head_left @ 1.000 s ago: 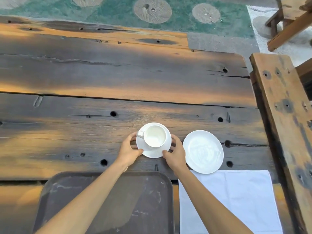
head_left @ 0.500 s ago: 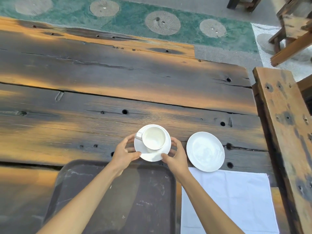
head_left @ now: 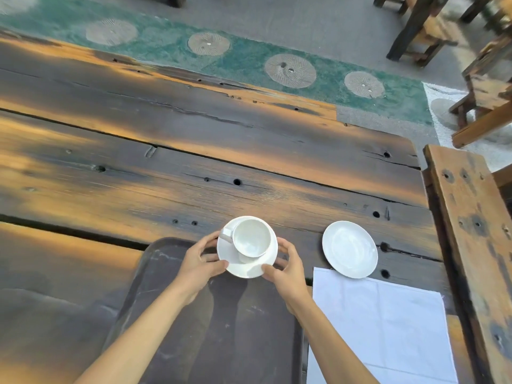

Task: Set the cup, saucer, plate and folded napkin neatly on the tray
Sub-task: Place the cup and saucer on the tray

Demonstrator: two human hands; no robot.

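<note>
A white cup (head_left: 251, 238) stands on a white saucer (head_left: 245, 266), its handle pointing to the upper left. My left hand (head_left: 200, 263) grips the saucer's left rim and my right hand (head_left: 286, 268) grips its right rim. Both hold it lifted over the far edge of the dark tray (head_left: 221, 333). A white plate (head_left: 349, 249) lies on the table to the right. In front of the plate a white napkin (head_left: 379, 328) lies spread flat beside the tray.
The dark wooden plank table (head_left: 194, 151) stretches far to the left and back. A wooden bench (head_left: 476, 245) runs along the right side. Wooden chairs (head_left: 487, 87) stand on the floor beyond the table's far right corner.
Both hands have lifted the saucer with the cup off the table and drawn it toward me, over the tray's far edge. The view has shifted.
</note>
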